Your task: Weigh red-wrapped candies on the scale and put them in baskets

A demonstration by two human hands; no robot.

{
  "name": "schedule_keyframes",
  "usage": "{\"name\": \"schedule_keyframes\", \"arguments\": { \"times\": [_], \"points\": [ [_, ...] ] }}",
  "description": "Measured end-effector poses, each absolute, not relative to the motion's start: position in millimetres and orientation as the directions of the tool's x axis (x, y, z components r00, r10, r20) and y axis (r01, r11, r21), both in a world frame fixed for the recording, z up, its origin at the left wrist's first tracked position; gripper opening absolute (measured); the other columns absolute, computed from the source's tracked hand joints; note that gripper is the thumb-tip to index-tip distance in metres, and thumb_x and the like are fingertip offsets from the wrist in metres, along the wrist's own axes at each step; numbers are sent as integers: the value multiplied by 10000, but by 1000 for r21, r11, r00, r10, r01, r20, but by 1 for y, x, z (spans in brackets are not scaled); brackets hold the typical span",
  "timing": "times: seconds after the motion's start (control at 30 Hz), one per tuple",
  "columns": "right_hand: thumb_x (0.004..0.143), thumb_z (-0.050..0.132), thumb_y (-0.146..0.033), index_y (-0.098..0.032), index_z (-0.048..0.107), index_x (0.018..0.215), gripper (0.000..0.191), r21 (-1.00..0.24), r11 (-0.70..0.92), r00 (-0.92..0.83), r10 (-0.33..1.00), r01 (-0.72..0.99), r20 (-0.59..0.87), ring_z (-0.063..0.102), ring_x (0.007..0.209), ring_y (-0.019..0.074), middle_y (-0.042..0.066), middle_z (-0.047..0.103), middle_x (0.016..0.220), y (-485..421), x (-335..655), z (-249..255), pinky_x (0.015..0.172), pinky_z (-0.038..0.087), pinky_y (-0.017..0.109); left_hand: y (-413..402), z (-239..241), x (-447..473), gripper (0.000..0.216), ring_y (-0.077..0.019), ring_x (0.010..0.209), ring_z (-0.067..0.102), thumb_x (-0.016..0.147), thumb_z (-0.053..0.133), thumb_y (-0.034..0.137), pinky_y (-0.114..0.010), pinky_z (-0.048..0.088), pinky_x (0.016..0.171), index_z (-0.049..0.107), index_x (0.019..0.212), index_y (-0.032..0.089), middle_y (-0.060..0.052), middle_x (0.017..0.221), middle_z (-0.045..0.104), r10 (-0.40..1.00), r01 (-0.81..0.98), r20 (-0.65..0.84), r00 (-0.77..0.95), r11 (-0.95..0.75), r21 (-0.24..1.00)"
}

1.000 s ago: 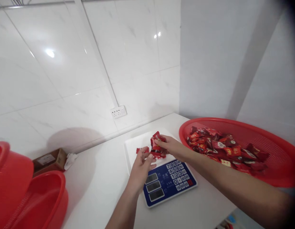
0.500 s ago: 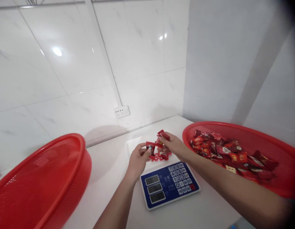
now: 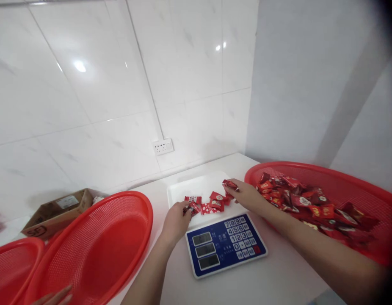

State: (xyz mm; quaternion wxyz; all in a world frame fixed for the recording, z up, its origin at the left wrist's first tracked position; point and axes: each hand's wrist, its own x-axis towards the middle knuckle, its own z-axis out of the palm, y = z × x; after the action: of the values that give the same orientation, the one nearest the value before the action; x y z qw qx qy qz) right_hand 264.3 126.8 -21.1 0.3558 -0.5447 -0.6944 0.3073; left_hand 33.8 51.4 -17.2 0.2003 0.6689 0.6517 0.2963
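Observation:
A white digital scale (image 3: pixel 215 245) with a blue keypad panel stands on the table. Several small red wrapped candies (image 3: pixel 216 201) lie loosely on its white weighing tray (image 3: pixel 180 190). At the left of these, my left hand (image 3: pixel 176 222) is closed, with thumb and fingertips pinching a shiny dark red candy (image 3: pixel 193 207) low over the tray. My right hand (image 3: pixel 245 195) grips another red candy (image 3: pixel 230 185) just above the tray's right side; another red wrapper shows beneath those fingers.
To the right, a red mesh basket (image 3: pixel 291 166) holds many red wrapped candies. Two red baskets (image 3: pixel 142 207) (image 3: pixel 12 250) stand at left, with another person's hand (image 3: pixel 58 296) at the nearer one. Behind them is a cardboard box (image 3: pixel 61 212). A wall socket (image 3: pixel 163 146) sits above the table.
My hands have moved apart, uncovering candies on the tray. The left basket has shifted and tilted differently, revealing another basket, the box and another person's hand. Digits now show faintly on the scale.

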Motion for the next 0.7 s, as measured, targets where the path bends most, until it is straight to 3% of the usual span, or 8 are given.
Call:
{"name": "schedule_keyframes", "arguments": {
  "times": [0.1,0.23,0.3,0.4,0.5,0.7],
  "points": [
    [822,457,-315,-180,599,1027,284,-788,237,-145,972,569,187,631,725,199,66,675,873,130,268,-23,575,530,302,55,-15,35,320,-240,988,553,800,453,200,-370,409,862,624,1070,208,-89,1055,640,980,839,200,-14,-97,536],
    [797,483,-291,-198,616,1035,288,-754,327,-89,937,570,339,629,874,224,65,683,954,123,276,-16,785,497,364,58,-9,48,329,-302,1112,475,810,467,233,-464,372,924,619,1098,189,-128,1176,588,961,902,268,60,-167,398],
    [794,491,-346,-199,609,1036,306,-831,304,-58,948,466,314,626,873,225,70,672,961,108,280,-14,725,512,346,60,-7,58,344,-308,1191,419,822,468,252,-479,337,976,610,1127,185,-139,1262,537,951,911,286,118,-218,349],
    [773,512,-446,-191,579,1057,388,-957,166,-45,986,240,159,626,797,208,68,650,915,73,284,-19,571,508,290,62,-10,75,357,-306,1268,356,821,499,289,-478,265,1052,605,1151,207,-118,1322,502,936,905,277,219,-301,301],
    [719,573,-492,-186,574,1023,431,-996,25,-81,997,84,18,599,671,175,28,616,768,37,287,-40,499,473,259,66,-15,91,390,-324,1306,314,801,541,343,-515,223,1074,586,1176,246,-92,1355,479,924,894,256,284,-352,278],
    [646,605,-584,-185,590,805,430,-990,-128,-186,973,67,-138,566,591,146,29,590,734,-4,295,-75,422,434,223,77,-22,104,394,-350,1328,276,772,583,333,-563,199,1071,590,1154,242,-105,1348,479,910,876,243,336,-397,274]
  ]
}}
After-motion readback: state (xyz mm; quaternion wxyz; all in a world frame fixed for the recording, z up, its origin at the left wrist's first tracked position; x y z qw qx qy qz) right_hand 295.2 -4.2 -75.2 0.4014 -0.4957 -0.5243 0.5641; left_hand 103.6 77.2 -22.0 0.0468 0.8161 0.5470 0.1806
